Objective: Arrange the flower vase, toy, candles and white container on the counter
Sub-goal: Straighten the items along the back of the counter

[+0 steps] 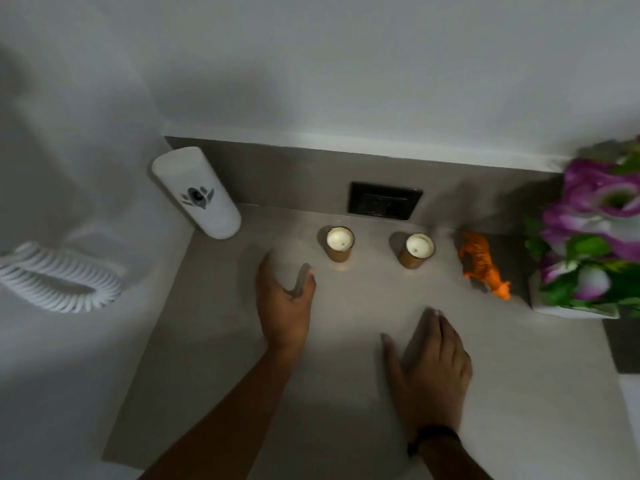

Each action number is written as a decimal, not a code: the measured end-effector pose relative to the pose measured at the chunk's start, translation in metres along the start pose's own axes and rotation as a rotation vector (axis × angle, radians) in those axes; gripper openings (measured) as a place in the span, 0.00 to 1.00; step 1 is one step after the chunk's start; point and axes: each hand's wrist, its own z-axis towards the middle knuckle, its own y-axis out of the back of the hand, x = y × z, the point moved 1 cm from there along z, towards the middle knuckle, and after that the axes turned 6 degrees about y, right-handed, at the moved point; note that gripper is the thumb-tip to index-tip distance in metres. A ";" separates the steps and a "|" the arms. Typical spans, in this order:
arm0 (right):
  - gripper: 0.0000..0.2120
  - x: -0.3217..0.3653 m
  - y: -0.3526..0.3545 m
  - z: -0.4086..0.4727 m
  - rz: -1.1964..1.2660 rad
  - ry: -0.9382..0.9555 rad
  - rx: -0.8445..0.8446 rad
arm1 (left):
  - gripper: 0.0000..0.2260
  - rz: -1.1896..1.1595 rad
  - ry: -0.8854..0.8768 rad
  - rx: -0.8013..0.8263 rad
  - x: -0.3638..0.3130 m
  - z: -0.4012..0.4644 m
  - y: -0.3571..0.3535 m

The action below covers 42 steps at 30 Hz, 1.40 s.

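Four kinds of task thing strung in a row along the back of the counter (346, 341), likely spaced that way for display. White container (196, 192) at upper left of the row, upright in the corner: a rounded white cylinder with a dark emblem on its front. Two candles, left candle (340, 243) and right candle (417, 250), at centre frame, apart from each other, just below a dark wall socket (385, 200); short brown cups of pale wax, unlit. Orange toy (484, 265), a striped animal figure, to their right, just beside the flower vase (575, 308) at the right edge: white base, purple-and-white blooms, green leaves, partly cut off.

Left hand (284, 299) below the left candle, fingers loosely curled and spread, gripping nothing. Right hand (433, 368) lower centre-right, fingers extended together over the counter, also empty; contact with the surface unclear. Coiled white cord (59, 278) at far left, off the counter.
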 end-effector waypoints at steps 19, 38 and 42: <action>0.28 0.035 -0.024 0.151 0.541 -0.172 -0.239 | 0.27 0.188 -0.086 0.058 -0.057 0.027 -0.088; 0.22 -0.024 -0.005 0.046 0.633 -0.257 -0.433 | 0.56 0.724 -0.227 0.196 -0.007 -0.050 -0.024; 0.37 -0.047 0.011 0.046 0.842 -0.481 -0.590 | 0.53 0.863 -0.334 0.248 0.006 -0.066 -0.014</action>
